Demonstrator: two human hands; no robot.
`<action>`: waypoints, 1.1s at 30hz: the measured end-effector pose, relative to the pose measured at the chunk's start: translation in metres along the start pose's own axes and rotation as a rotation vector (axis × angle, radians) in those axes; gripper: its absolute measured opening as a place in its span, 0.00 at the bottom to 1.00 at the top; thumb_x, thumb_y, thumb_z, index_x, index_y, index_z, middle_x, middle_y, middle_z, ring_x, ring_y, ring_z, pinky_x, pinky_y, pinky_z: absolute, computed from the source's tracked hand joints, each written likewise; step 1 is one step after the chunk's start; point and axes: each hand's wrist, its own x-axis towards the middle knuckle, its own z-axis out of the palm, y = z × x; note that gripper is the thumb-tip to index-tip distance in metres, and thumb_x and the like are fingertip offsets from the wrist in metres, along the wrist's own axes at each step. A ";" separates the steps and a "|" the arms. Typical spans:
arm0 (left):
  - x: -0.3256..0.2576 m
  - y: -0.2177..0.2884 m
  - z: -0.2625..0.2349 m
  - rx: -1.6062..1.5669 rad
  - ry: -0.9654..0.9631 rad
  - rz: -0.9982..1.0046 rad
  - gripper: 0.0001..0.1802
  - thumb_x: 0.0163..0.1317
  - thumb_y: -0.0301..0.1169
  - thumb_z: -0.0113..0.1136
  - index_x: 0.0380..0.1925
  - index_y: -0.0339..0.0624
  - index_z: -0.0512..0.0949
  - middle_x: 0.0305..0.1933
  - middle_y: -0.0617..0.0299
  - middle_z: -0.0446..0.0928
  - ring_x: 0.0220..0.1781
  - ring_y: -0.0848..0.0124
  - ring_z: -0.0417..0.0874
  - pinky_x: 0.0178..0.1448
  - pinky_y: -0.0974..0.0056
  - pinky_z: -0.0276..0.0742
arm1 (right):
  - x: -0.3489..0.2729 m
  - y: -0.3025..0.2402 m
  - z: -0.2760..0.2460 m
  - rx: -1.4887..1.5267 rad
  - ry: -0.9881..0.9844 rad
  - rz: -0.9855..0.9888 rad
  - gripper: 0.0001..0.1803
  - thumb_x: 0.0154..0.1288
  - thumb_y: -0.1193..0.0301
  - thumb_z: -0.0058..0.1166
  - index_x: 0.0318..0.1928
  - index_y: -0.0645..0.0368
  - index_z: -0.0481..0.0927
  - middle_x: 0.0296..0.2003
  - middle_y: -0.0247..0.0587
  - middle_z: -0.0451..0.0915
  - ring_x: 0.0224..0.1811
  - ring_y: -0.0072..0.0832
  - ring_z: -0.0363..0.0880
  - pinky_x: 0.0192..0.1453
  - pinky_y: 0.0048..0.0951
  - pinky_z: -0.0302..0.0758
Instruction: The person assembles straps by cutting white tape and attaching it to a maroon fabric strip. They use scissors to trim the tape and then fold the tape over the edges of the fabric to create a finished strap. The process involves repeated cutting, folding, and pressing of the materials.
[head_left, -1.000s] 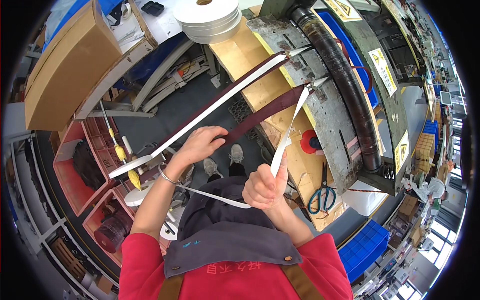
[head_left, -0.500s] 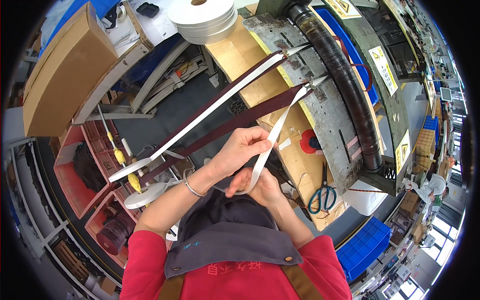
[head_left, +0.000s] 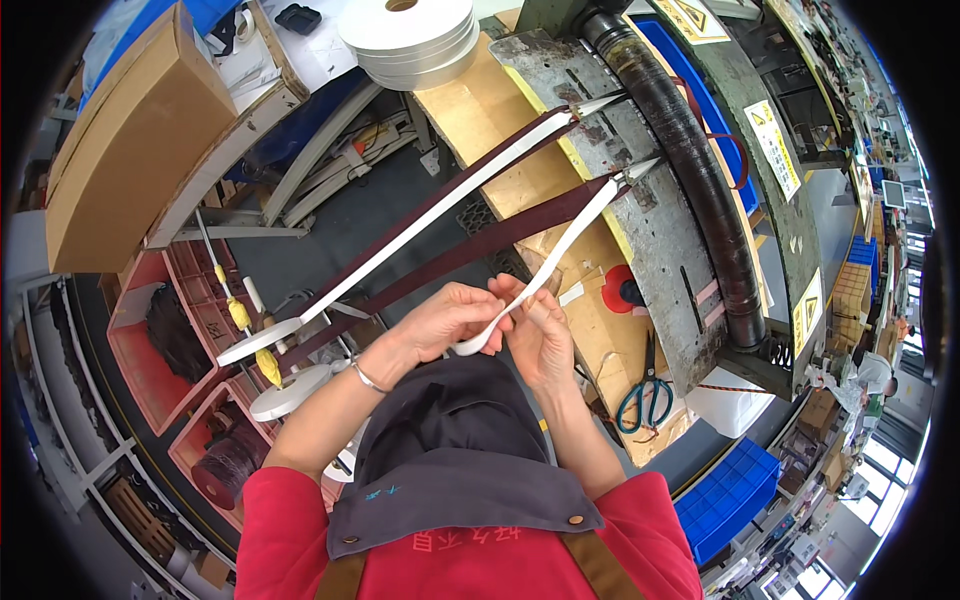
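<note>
A white tape (head_left: 572, 238) slants down from a pointed metal guide (head_left: 636, 173) on the machine plate to my hands in front of the apron. My left hand (head_left: 448, 322) pinches it near its lower end, where the tape curls back in a loop. Close beside, my right hand (head_left: 541, 335) also grips the tape with thumb and fingers. Behind my hands a maroon strip (head_left: 500, 230) runs up to the same guide. Parallel to it, a second white tape (head_left: 430, 210) lies along another maroon strip, leading to the upper metal guide (head_left: 598, 105).
A black roller (head_left: 690, 170) spans the machine. Scissors (head_left: 645, 400) with green handles and a red round object (head_left: 620, 289) lie on the wooden board. White tape rolls (head_left: 400, 50) are stacked at its far end. Pink crates (head_left: 150, 340) and yellow-wrapped spindles stand left.
My left hand has come down and slightly left along the tape. My right hand has risen to take hold beside it. The tape's lower part has shifted with them.
</note>
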 end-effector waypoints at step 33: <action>0.000 0.015 -0.059 0.549 -0.032 0.104 0.05 0.56 0.28 0.54 0.26 0.38 0.74 0.22 0.73 0.70 0.24 0.87 0.66 0.31 0.78 0.62 | 0.001 0.040 0.028 -0.434 0.148 0.002 0.10 0.61 0.69 0.49 0.29 0.63 0.72 0.22 0.39 0.76 0.22 0.22 0.77 0.27 0.19 0.75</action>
